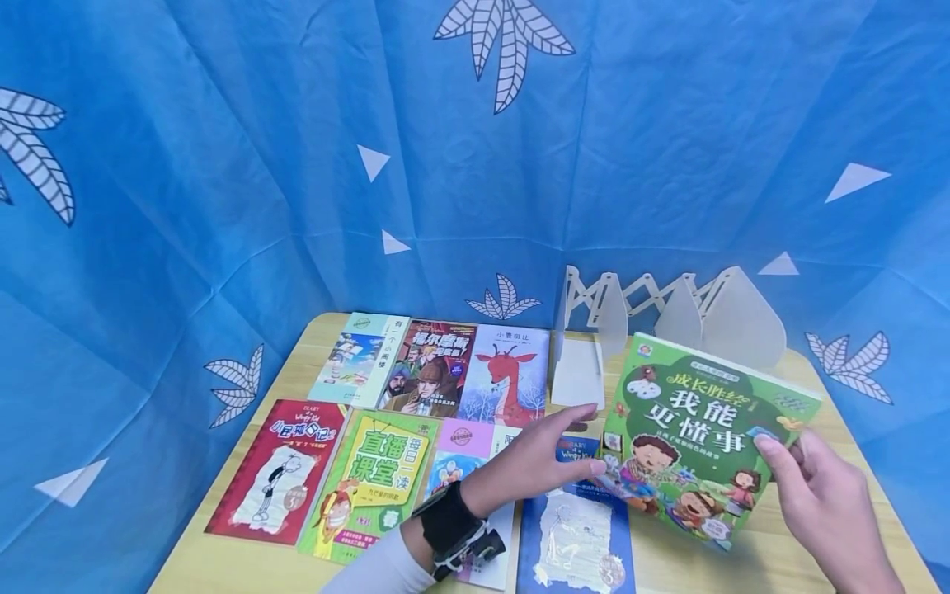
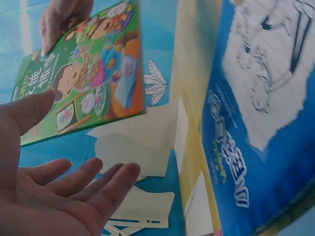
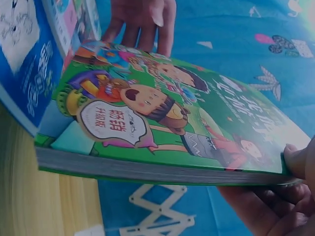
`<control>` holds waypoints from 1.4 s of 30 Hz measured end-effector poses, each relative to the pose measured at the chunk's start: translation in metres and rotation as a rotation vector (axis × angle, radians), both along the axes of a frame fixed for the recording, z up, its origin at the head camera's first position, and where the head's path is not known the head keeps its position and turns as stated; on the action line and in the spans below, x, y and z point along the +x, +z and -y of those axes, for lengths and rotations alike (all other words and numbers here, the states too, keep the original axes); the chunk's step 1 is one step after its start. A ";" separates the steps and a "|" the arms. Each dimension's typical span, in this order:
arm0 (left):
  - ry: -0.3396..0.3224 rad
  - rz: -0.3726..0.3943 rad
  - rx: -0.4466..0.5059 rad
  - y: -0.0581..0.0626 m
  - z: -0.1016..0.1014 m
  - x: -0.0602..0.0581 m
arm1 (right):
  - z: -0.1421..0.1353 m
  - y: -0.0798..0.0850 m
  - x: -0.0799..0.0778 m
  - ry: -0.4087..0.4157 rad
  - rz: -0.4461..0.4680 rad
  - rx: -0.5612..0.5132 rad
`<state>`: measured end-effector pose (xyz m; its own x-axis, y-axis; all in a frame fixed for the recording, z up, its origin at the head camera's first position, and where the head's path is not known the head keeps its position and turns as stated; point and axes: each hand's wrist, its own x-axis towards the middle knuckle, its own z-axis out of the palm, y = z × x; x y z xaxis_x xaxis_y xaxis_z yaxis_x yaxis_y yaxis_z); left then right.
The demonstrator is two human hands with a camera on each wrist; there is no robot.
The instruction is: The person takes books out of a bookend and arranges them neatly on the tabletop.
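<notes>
My right hand pinches a green picture book at its right edge, thumb on the front cover and fingers behind. The book is tilted above the table, and its page edges show in the right wrist view. My left hand is spread beside the book's left edge, with the thumb and fingers apart; the left wrist view shows the palm holding nothing. Below that hand a blue diary book lies flat, partly covered by the hand and the green book.
A white expandable book rack stands at the back right, partly behind the green book. Several books lie on the wooden table, among them a red diary, a yellow-green book and a deer book. Blue patterned cloth hangs behind.
</notes>
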<state>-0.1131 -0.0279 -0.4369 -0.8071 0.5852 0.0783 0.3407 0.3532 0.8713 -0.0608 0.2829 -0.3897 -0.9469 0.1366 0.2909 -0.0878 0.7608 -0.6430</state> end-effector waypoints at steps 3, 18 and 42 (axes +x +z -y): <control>-0.022 0.100 0.119 0.004 -0.003 0.001 | 0.004 0.000 0.002 0.051 -0.012 -0.008; 0.051 0.053 0.227 0.010 -0.010 0.006 | 0.019 -0.005 0.009 0.144 0.028 -0.017; 0.055 0.031 0.314 0.009 -0.024 0.010 | 0.006 0.002 0.012 0.113 0.134 -0.043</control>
<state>-0.1028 -0.0044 -0.4281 -0.8415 0.4922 0.2229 0.2999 0.0824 0.9504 -0.0492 0.2768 -0.3881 -0.9868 0.0370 0.1575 -0.0825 0.7224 -0.6865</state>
